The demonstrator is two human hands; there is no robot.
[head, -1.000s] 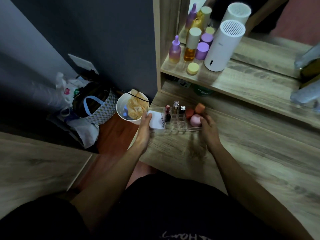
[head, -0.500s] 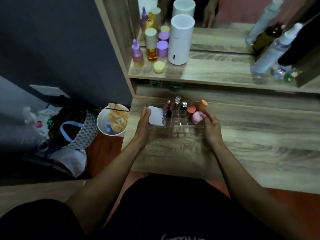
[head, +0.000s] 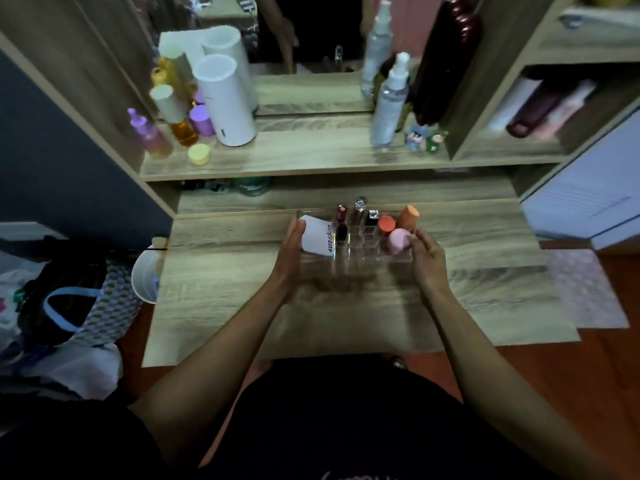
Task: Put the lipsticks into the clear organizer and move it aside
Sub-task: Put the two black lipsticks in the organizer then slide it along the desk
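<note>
The clear organizer (head: pixel 360 252) is near the middle of the wooden dressing table (head: pixel 221 306), held between both hands. My left hand (head: pixel 289 258) grips its left end and my right hand (head: pixel 427 259) grips its right end. Several lipsticks (head: pixel 356 214) stand upright in its back cells. A white compact (head: pixel 317 239) fills the left section. A pink sponge (head: pixel 398 240), an orange sponge (head: pixel 408 216) and a red-capped item (head: pixel 386 224) sit at the right.
The shelf (head: pixel 311 157) behind holds a white cylinder (head: pixel 223 102), purple and amber bottles (head: pixel 183 123), and spray bottles (head: pixel 388 105), with a mirror above. A white bin (head: pixel 145 275) and a patterned bag (head: pixel 86 306) stand on the floor to the left.
The organizer, held in both hands, has shifted from the table's left end toward its middle. The view has swung right, showing the spray bottles and the right shelf.
</note>
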